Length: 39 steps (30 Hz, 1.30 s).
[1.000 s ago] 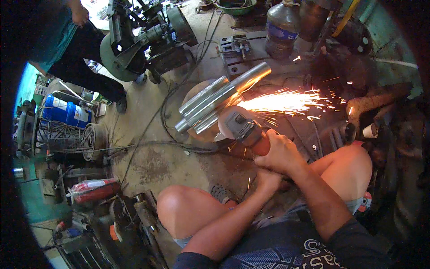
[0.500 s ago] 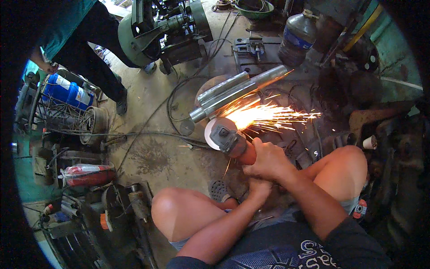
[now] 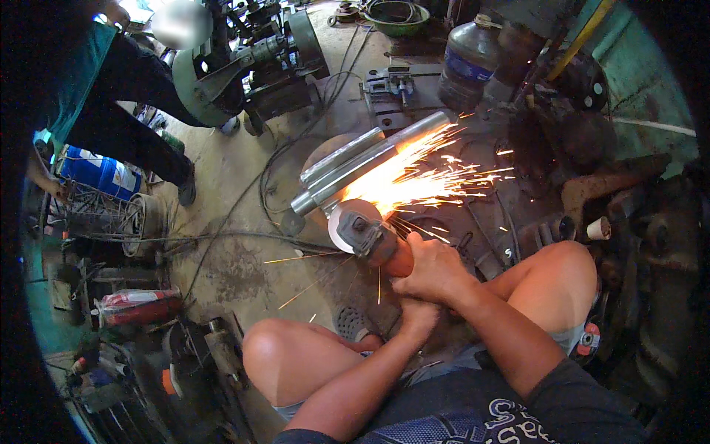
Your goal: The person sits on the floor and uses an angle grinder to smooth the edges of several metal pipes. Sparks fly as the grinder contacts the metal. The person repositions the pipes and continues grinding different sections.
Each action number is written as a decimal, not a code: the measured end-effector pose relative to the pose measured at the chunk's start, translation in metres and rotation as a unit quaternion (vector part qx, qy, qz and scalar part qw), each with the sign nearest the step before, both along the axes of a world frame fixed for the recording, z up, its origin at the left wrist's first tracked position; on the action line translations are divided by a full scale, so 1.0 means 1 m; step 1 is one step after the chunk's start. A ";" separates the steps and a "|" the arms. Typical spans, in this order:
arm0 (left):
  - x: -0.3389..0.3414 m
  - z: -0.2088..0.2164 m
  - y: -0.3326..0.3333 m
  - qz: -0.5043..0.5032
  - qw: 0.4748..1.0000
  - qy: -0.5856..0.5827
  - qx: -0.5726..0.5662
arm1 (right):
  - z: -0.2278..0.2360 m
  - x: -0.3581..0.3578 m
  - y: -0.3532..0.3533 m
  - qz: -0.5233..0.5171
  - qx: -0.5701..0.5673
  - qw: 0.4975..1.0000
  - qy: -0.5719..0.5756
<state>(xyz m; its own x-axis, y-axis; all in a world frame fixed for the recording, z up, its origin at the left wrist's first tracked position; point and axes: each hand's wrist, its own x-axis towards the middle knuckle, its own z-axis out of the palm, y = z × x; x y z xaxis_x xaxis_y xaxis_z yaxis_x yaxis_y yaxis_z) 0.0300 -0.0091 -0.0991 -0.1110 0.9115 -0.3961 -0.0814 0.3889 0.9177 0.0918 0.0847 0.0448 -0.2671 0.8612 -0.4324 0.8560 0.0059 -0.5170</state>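
Note:
Both my hands are closed on an angle grinder with an orange body and a pale spinning disc. My right hand wraps the body just behind the grey head. Lower down, nearer my lap, my left hand is wrapped round the rear of the tool, which it mostly hides. The disc's upper edge meets the near side of a shiny metal shaft, and bright sparks stream off to the right. The shaft is thick, with stepped ends, and lies slanted beside a second metal bar.
A vise and a large plastic water bottle stand beyond the shaft. Black cables cross the floor. At the left are a red bundle, a blue bucket and another person's leg. Machinery stands at the far left.
The view has shifted, so the scene sits slightly further left. The spark stream is wider and runs along the shaft, with extra streaks to the lower left. Both hands keep their hold.

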 end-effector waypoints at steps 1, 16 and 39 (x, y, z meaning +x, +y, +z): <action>-0.001 0.003 0.004 -0.017 0.999 0.007 -0.030 | -0.002 0.004 0.001 -0.006 -0.002 1.000 0.003; 0.055 0.039 0.034 -0.029 0.998 -0.037 -0.036 | -0.031 0.068 0.013 -0.128 0.041 0.990 0.030; 0.060 0.084 0.010 -0.195 0.977 0.033 0.086 | -0.058 0.138 -0.005 -0.298 0.122 0.837 0.444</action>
<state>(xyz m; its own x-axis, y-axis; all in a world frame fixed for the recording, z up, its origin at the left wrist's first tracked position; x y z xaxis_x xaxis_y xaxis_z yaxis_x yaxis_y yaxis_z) 0.0901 0.0010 -0.0155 0.2370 0.9420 -0.2376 0.1045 0.2184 0.9702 0.2300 0.0795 -0.0137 0.1176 0.9895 -0.0836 0.0250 -0.0871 -0.9959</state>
